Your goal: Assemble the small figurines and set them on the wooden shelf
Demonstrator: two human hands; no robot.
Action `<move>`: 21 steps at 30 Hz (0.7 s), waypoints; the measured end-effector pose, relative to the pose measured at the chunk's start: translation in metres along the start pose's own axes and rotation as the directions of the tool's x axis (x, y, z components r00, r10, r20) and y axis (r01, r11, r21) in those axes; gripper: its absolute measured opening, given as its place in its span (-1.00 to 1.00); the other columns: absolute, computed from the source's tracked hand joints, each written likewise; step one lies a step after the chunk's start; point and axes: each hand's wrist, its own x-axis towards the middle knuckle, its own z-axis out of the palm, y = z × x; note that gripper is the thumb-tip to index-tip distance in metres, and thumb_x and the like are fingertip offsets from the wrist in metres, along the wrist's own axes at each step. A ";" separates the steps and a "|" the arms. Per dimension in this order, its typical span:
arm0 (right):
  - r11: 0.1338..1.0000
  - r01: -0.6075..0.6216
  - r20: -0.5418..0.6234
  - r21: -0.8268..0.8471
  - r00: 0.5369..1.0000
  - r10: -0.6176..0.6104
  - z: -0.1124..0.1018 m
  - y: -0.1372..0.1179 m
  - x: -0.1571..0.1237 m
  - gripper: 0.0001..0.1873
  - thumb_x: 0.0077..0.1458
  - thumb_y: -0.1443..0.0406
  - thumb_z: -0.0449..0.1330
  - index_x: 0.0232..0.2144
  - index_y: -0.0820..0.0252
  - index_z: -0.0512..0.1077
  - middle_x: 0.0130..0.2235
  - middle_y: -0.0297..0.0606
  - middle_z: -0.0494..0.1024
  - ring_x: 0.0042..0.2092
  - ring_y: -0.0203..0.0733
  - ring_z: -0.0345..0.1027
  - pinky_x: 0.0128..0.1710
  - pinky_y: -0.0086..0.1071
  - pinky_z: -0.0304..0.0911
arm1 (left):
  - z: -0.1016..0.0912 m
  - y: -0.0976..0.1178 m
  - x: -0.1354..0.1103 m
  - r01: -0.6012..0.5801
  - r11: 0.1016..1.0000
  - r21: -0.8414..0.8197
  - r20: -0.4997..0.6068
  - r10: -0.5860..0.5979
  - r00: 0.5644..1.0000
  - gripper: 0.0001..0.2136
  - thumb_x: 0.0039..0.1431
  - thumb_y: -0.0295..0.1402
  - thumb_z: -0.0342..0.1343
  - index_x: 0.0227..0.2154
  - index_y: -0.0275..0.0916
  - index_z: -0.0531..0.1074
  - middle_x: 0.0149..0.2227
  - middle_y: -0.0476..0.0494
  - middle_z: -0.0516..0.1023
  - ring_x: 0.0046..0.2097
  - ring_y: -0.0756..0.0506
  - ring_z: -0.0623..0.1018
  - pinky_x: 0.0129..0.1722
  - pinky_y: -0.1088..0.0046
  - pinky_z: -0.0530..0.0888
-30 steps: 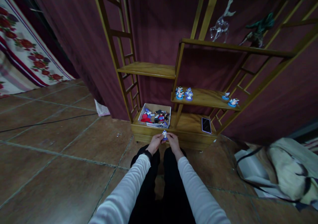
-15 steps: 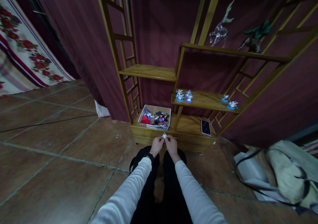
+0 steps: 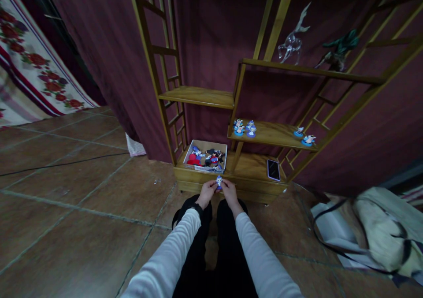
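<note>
My left hand (image 3: 206,190) and my right hand (image 3: 229,190) are together in front of my knees, both pinching one small figurine (image 3: 218,181) with a white body and a blue base. Just beyond them a white cardboard box (image 3: 222,147) full of several small figurines sits on the bottom board of a wooden shelf unit (image 3: 198,96). Three similar figurines (image 3: 245,128) stand on the middle right shelf, and two more figurines (image 3: 304,136) stand at its far right end.
A dark phone (image 3: 273,169) lies on the bottom board right of the box. A glass deer (image 3: 292,40) and a green ornament (image 3: 340,46) stand on the top shelf. A beige bag (image 3: 373,229) lies on the tiled floor at right. A floral cloth (image 3: 29,64) hangs at left.
Both hands stay closed on the figurine; they and the view shifted only slightly.
</note>
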 end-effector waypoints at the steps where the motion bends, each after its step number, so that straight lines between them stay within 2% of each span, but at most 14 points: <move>1: 1.000 -0.003 0.010 0.017 1.000 0.003 0.000 0.000 0.000 -0.76 -0.10 0.22 0.10 -0.40 0.15 0.51 -0.35 -0.31 0.56 -0.27 -0.17 0.38 -0.19 -0.33 0.26 | 0.000 0.000 0.000 0.003 1.000 -0.009 -0.007 -0.003 1.000 -0.80 -0.16 -0.39 0.27 -0.39 -0.33 0.54 -0.39 -0.15 0.57 -0.34 -0.04 0.51 -0.29 0.47 0.43; 5: 0.999 -0.010 0.050 0.038 0.999 0.008 0.001 0.000 0.001 -0.77 -0.14 0.20 0.16 -0.39 0.16 0.49 -0.38 -0.35 0.54 -0.30 -0.20 0.37 -0.22 -0.36 0.26 | 0.001 0.000 0.000 -0.018 0.999 -0.051 -0.030 0.017 0.999 -0.77 -0.22 -0.38 0.30 -0.41 -0.34 0.54 -0.40 -0.14 0.58 -0.37 -0.01 0.51 -0.25 0.46 0.42; 10: 1.000 -0.024 0.037 0.013 0.999 0.024 0.000 0.002 0.003 -0.74 -0.12 0.19 0.14 -0.36 0.18 0.49 -0.35 -0.34 0.54 -0.29 -0.20 0.36 -0.20 -0.35 0.25 | 0.000 0.001 0.000 -0.001 0.994 -0.111 0.006 0.002 1.000 -0.70 -0.29 -0.40 0.34 -0.38 -0.35 0.54 -0.36 -0.18 0.59 -0.32 -0.03 0.52 -0.19 0.42 0.41; 15: 1.000 -0.020 0.043 0.012 0.999 0.019 0.000 0.004 0.002 -0.75 -0.11 0.18 0.14 -0.39 0.19 0.49 -0.36 -0.32 0.55 -0.29 -0.18 0.36 -0.21 -0.35 0.26 | -0.001 0.000 0.000 0.015 0.992 -0.124 -0.006 -0.016 1.000 -0.73 -0.28 -0.40 0.34 -0.41 -0.36 0.54 -0.39 -0.17 0.58 -0.35 -0.03 0.52 -0.21 0.42 0.41; 21: 0.999 -0.005 0.004 0.045 1.000 0.005 0.000 0.001 0.001 -0.71 -0.11 0.19 0.13 -0.31 0.15 0.50 -0.29 -0.31 0.56 -0.22 -0.15 0.37 -0.12 -0.29 0.24 | -0.003 -0.002 0.003 0.018 0.979 -0.202 -0.050 -0.028 0.998 -0.74 -0.27 -0.43 0.33 -0.40 -0.34 0.51 -0.36 -0.18 0.56 -0.32 -0.03 0.52 -0.20 0.40 0.42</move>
